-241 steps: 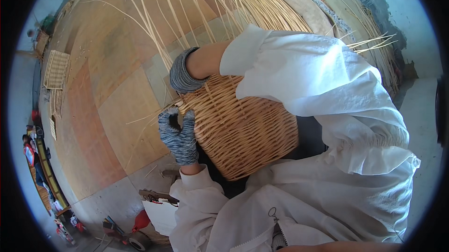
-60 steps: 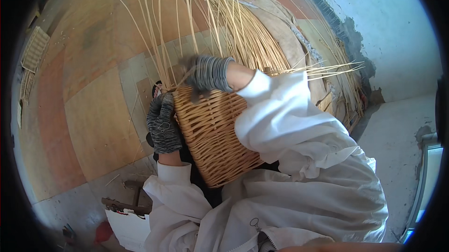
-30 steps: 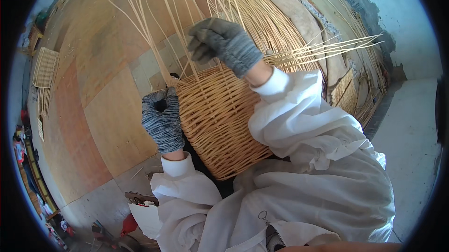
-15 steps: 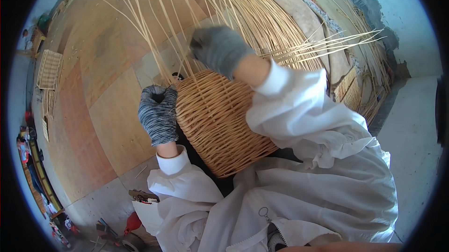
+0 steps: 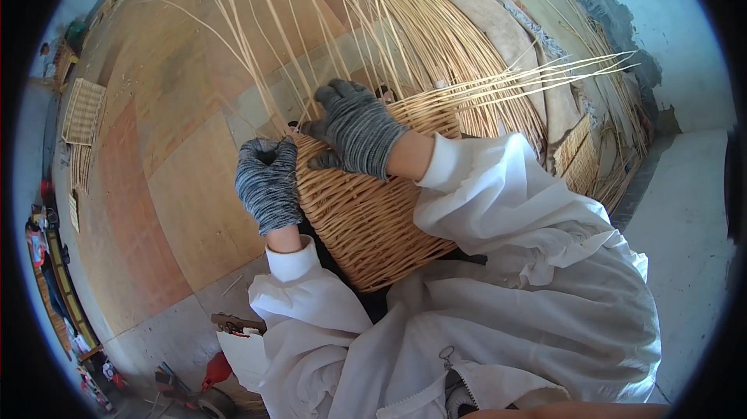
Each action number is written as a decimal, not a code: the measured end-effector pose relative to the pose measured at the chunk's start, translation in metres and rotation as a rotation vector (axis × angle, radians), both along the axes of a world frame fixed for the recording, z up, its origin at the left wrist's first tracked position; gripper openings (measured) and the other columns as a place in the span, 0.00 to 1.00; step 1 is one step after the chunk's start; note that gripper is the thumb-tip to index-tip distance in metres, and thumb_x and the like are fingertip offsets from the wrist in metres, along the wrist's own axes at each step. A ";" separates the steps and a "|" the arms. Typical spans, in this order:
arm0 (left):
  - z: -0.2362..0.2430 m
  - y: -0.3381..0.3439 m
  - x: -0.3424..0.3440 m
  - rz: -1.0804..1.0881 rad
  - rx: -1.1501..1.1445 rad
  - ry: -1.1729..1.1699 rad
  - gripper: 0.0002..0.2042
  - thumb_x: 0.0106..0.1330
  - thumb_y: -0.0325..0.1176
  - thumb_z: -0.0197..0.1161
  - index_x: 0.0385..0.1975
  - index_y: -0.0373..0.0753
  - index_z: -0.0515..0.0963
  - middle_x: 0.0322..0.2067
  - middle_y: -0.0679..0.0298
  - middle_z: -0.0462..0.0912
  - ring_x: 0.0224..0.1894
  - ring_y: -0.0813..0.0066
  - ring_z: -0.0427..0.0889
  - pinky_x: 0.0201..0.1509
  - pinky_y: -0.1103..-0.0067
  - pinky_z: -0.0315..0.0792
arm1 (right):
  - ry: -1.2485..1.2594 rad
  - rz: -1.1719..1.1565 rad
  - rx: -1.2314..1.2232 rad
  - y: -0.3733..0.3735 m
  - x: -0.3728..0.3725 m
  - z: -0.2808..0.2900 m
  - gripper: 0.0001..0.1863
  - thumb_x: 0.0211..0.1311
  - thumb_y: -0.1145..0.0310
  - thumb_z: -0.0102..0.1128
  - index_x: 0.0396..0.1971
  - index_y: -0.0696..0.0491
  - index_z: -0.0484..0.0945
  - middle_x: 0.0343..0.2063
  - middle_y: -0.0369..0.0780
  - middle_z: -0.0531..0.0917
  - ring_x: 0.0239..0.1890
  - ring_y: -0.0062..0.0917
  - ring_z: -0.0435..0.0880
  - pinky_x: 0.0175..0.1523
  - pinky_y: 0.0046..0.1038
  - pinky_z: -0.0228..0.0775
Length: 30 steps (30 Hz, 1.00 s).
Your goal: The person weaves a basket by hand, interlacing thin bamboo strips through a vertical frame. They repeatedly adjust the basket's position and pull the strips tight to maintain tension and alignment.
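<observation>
My left hand (image 5: 264, 182), in a grey knitted glove, grips the left top corner of a wicker basket (image 5: 366, 236) on my lap, its fingers curled closed. My right hand (image 5: 350, 127), gloved alike, lies over the basket's upper edge, fingers bent and apart, touching the weave beside the upright canes (image 5: 275, 108). Long loose canes (image 5: 560, 73) also stick out from the basket's right end. What lies under my right fingertips is partly hidden.
A bundle of canes (image 5: 467, 38) curves over sacking (image 5: 545, 53) beside a wall (image 5: 685, 53). Woven panels (image 5: 84, 112) lie at the left on a board floor (image 5: 191, 232). Clutter (image 5: 50, 279) lines the far left edge; a red object (image 5: 218, 371) sits below.
My right hand has come down from among the upright canes onto the basket's edge, its fingers spreading. My left hand has stayed at the left corner with only slight shifts.
</observation>
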<state>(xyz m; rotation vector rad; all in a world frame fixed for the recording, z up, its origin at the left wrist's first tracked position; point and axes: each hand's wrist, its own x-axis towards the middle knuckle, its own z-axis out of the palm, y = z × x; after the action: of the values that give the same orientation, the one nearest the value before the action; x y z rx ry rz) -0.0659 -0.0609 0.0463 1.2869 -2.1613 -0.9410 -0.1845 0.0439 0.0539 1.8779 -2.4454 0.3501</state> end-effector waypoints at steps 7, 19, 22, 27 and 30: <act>0.002 0.003 0.000 0.025 0.021 0.070 0.13 0.49 0.38 0.71 0.22 0.36 0.75 0.18 0.63 0.79 0.20 0.78 0.74 0.30 0.79 0.71 | -1.690 -0.184 -0.683 0.000 -0.034 0.019 0.25 0.61 0.62 0.54 0.53 0.61 0.64 0.33 0.44 0.80 0.31 0.25 0.80 0.29 0.19 0.74; -0.043 0.023 0.039 -0.336 0.398 0.773 0.25 0.52 0.28 0.68 0.51 0.34 0.68 0.42 0.62 0.73 0.48 0.71 0.71 0.55 0.75 0.64 | -1.735 -0.331 -0.498 0.044 -0.026 -0.011 0.17 0.64 0.69 0.48 0.48 0.65 0.69 0.28 0.47 0.80 0.23 0.30 0.81 0.25 0.26 0.77; -0.038 0.023 0.033 -0.278 0.212 0.627 0.22 0.52 0.26 0.68 0.48 0.35 0.71 0.40 0.63 0.74 0.44 0.72 0.73 0.50 0.75 0.68 | -1.807 -0.328 -0.466 0.041 -0.031 -0.011 0.17 0.64 0.69 0.48 0.48 0.66 0.68 0.29 0.47 0.80 0.24 0.30 0.82 0.27 0.26 0.78; -0.022 0.024 0.028 -0.309 -0.620 0.348 0.14 0.54 0.22 0.63 0.41 0.36 0.76 0.34 0.59 0.80 0.36 0.67 0.78 0.44 0.75 0.72 | -1.793 -0.326 -0.447 0.045 -0.032 -0.006 0.16 0.64 0.69 0.48 0.45 0.65 0.70 0.30 0.47 0.80 0.26 0.32 0.82 0.29 0.27 0.78; -0.003 0.022 0.012 -0.459 -0.674 0.088 0.15 0.56 0.24 0.59 0.44 0.42 0.76 0.34 0.58 0.81 0.34 0.61 0.80 0.43 0.74 0.74 | -1.846 -0.284 -0.442 0.045 -0.032 -0.008 0.15 0.64 0.69 0.49 0.44 0.65 0.71 0.30 0.47 0.80 0.28 0.32 0.82 0.31 0.28 0.78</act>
<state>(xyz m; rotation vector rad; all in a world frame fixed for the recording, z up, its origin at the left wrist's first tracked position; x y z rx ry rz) -0.0538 -0.0390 0.0434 0.4327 -2.4354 -0.3331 -0.2167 0.0891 0.0458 0.7542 -2.4583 3.2534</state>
